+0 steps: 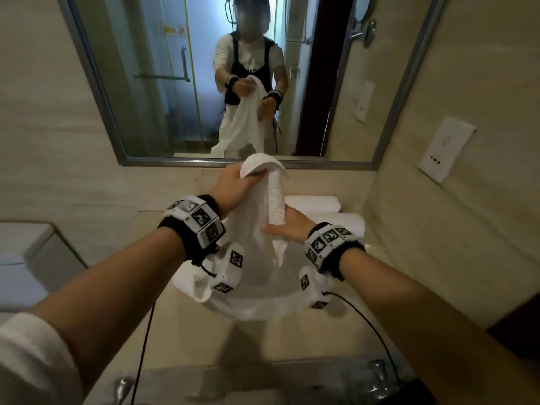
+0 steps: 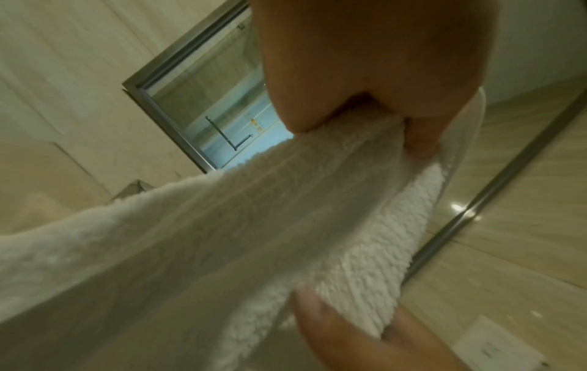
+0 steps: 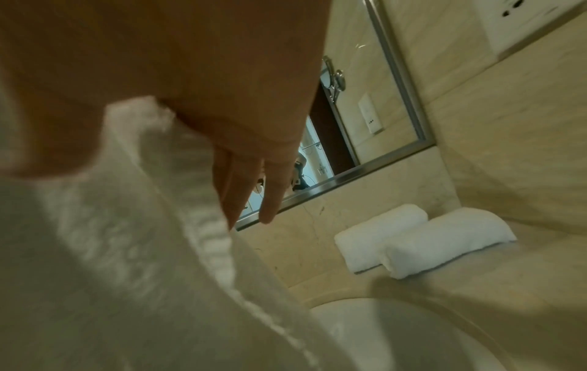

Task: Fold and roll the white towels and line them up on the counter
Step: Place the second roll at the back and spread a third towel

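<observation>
Both forearms are bare. Each wrist wears a black band ringed with white blocks printed with black-and-white square markers; the right wrist's band matches. White marker-covered modules hang beneath, trailing thin black cables. A white sleeve shows at lower left of the head view.

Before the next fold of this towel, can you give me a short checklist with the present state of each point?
1. Left hand grips the top of the towel: ok.
2. Right hand flat against the towel edge, fingers straight: ok.
3. Towel spread flat: not ok, it hangs bunched.
4. Towel clear of the sink: cannot tell.
5. Two rolled towels side by side on the counter: ok.
</observation>
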